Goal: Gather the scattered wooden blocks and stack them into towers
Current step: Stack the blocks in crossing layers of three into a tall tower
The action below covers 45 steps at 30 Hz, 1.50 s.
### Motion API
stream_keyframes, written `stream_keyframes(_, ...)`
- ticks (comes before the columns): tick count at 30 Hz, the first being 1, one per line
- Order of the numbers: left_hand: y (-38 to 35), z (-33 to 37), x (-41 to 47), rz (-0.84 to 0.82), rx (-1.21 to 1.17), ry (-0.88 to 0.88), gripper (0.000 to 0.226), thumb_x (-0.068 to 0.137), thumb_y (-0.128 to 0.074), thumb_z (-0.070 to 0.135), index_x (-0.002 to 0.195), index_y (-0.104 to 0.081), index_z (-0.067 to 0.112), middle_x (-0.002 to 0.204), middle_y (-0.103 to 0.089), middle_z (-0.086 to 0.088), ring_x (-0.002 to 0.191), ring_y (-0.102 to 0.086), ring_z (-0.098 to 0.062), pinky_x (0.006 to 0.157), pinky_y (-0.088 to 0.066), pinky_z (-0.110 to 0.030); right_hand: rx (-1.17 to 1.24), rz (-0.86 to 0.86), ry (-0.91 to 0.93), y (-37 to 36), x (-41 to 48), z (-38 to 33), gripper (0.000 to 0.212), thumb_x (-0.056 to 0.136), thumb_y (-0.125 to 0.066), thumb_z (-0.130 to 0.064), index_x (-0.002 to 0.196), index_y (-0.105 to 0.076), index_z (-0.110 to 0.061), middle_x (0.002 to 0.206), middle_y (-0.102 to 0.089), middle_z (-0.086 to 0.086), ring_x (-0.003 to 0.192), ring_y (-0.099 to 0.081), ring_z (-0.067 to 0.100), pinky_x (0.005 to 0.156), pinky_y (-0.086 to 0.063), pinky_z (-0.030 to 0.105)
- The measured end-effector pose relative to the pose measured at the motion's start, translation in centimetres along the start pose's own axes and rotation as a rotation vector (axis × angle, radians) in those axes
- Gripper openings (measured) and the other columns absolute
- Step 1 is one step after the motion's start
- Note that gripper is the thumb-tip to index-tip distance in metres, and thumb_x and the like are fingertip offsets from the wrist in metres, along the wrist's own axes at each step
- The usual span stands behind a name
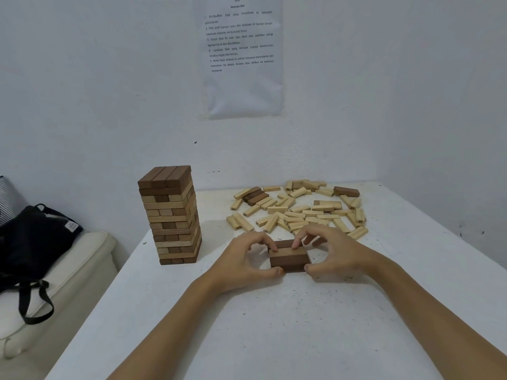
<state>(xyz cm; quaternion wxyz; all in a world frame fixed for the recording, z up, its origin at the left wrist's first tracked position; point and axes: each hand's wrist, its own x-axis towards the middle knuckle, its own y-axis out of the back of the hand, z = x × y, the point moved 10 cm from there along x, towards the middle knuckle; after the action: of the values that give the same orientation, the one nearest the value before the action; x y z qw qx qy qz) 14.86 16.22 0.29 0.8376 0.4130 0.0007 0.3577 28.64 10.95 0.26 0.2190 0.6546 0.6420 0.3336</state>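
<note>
A small group of dark brown blocks (288,257) lies side by side on the white table (247,325), in the middle. My left hand (247,259) pinches its left end with thumb and fingers. My right hand (332,250) pinches its right end the same way. A tall tower (171,215) of mixed dark and light blocks stands to the left. Behind my hands lies a scattered pile of light wooden blocks (299,212) with a few dark ones (346,191) among them.
A paper sheet (241,56) with printed text hangs on the wall behind the table. A black bag (35,242) rests on a cream cushion (68,275) left of the table. The table sits in a corner, walls at the back and right.
</note>
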Motion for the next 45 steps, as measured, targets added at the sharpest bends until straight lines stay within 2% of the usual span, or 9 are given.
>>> stream_keyframes(7, 2.7, 2.9, -0.4, 0.186, -0.095, -0.062, 0.034, 0.063, -0.070, 0.047, 0.092, -0.064, 0.030, 0.102, -0.062, 0.019, 0.107, -0.052, -0.001, 0.086, -0.037, -0.017, 0.086, 0.104, 0.115, 2.6, -0.6, -2.7, 0.036, 0.058, -0.070, -0.033, 0.094, -0.066, -0.035, 0.103, -0.062, -0.019, 0.107, -0.056, 0.007, 0.099, -0.046, 0.034)
stream_keyframes(12, 5.3, 6.3, -1.3, 0.314, -0.146, -0.132, 0.031, 0.064, -0.070, 0.045, 0.091, -0.064, 0.033, 0.104, -0.062, 0.017, 0.109, -0.053, -0.007, 0.089, -0.043, -0.028, 0.182, 0.160, 0.220, 4.9, -1.5, -5.9, 0.034, 0.059, -0.067, -0.032, 0.093, -0.067, -0.034, 0.107, -0.064, -0.012, 0.111, -0.057, 0.011, 0.102, -0.043, 0.031)
stream_keyframes(14, 6.7, 7.6, -1.8, 0.341, -0.130, -0.163, 0.030, 0.065, -0.070, 0.045, 0.092, -0.063, 0.033, 0.105, -0.063, 0.015, 0.110, -0.054, -0.008, 0.090, -0.042, -0.026, 0.194, 0.168, 0.262, 5.6, -1.8, -7.8, 0.034, 0.058, -0.067, -0.035, 0.093, -0.066, -0.035, 0.109, -0.064, -0.011, 0.112, -0.057, 0.011, 0.100, -0.043, 0.028)
stream_keyframes(19, 11.5, 11.5, -3.0, 0.390, 0.010, -0.270, 0.032, 0.069, -0.071, 0.045, 0.096, -0.064, 0.030, 0.103, -0.064, 0.013, 0.108, -0.055, -0.014, 0.089, -0.043, -0.027, 0.173, 0.188, 0.386, 7.4, -1.3, -13.0, 0.035, 0.060, -0.067, -0.034, 0.095, -0.065, -0.034, 0.109, -0.065, -0.008, 0.112, -0.058, 0.015, 0.104, -0.042, 0.039)
stream_keyframes(24, 17.0, 13.3, -4.3, 0.445, 0.085, -0.292, 0.032, 0.068, -0.071, 0.044, 0.095, -0.064, 0.028, 0.095, -0.064, 0.017, 0.097, -0.058, -0.005, 0.087, -0.041, -0.024, 0.176, 0.202, 0.478, 7.9, 1.1, -17.8, 0.037, 0.061, -0.068, -0.034, 0.098, -0.066, -0.028, 0.108, -0.065, -0.010, 0.111, -0.058, 0.015, 0.103, -0.043, 0.041)
stream_keyframes(30, 22.9, 11.0, -4.5, 0.460, 0.149, -0.216, 0.040, 0.066, -0.069, 0.051, 0.096, -0.066, 0.025, 0.103, -0.068, 0.013, 0.109, -0.058, -0.009, 0.094, -0.043, -0.032, 0.228, 0.231, 0.496, 6.6, 4.9, -21.7, 0.029, 0.067, -0.072, -0.026, 0.095, -0.068, -0.030, 0.106, -0.067, -0.015, 0.108, -0.057, 0.008, 0.097, -0.046, 0.034)
stream_keyframes(36, 26.1, 6.7, -4.2, 0.437, 0.118, -0.105, 0.043, 0.062, -0.070, 0.054, 0.098, -0.067, 0.031, 0.109, -0.068, 0.018, 0.113, -0.056, -0.004, 0.099, -0.038, -0.032, 0.326, 0.270, 0.427, 4.2, 8.5, -22.4, 0.024, 0.068, -0.075, -0.033, 0.091, -0.069, -0.035, 0.108, -0.067, -0.017, 0.107, -0.056, 0.008, 0.093, -0.046, 0.032)
stream_keyframes(40, 26.7, 3.0, -3.9, 0.417, 0.014, -0.024, 0.056, 0.059, -0.074, 0.052, 0.109, -0.061, 0.032, 0.114, -0.066, 0.017, 0.115, -0.056, -0.002, 0.101, -0.040, -0.032, 0.350, 0.267, 0.362, 2.2, 10.5, -21.6, 0.021, 0.077, -0.078, -0.020, 0.093, -0.070, -0.032, 0.109, -0.066, -0.018, 0.109, -0.054, 0.010, 0.093, -0.044, 0.035)
stream_keyframes(45, 25.9, -0.9, -3.8, 0.374, -0.121, 0.077, 0.070, 0.056, -0.077, 0.051, 0.120, -0.053, 0.034, 0.123, -0.063, 0.012, 0.119, -0.055, -0.004, 0.108, -0.036, -0.035, 0.339, 0.292, 0.304, 0.4, 12.0, -20.7, 0.023, 0.076, -0.077, -0.021, 0.093, -0.069, -0.034, 0.109, -0.064, -0.019, 0.108, -0.052, 0.009, 0.076, -0.038, 0.018)
